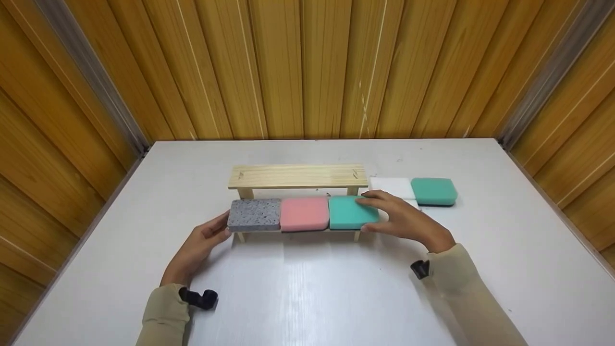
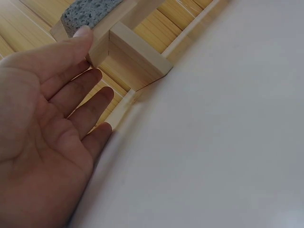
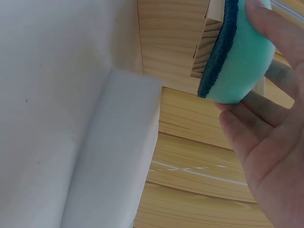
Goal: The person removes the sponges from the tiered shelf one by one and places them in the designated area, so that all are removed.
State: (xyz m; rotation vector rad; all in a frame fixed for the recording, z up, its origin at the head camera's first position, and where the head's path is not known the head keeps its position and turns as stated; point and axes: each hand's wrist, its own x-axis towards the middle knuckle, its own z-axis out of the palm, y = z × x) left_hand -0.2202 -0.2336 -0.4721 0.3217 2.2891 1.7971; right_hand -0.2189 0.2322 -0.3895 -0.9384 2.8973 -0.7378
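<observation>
On the lower step of a two-step wooden rack (image 1: 298,176), three blocks stand in a row. A grey, speckled, porous block (image 1: 254,214) is at the left, a pink sponge (image 1: 304,213) in the middle and a green sponge (image 1: 343,212) at the right. My left hand (image 1: 196,250) is at the grey block's left end. Its thumb touches the block's edge in the left wrist view, with the other fingers spread loosely below. My right hand (image 1: 408,218) grips the green sponge's right end between thumb and fingers. The right wrist view shows this sponge's dark scouring layer (image 3: 219,54) underneath, against the step.
Behind my right hand lie white blocks (image 1: 391,186) on the white table (image 1: 298,293), partly hidden by it. Another green sponge (image 1: 434,191) adjoins them on the right. Wood-patterned panels (image 1: 322,72) rise behind the table and at both sides.
</observation>
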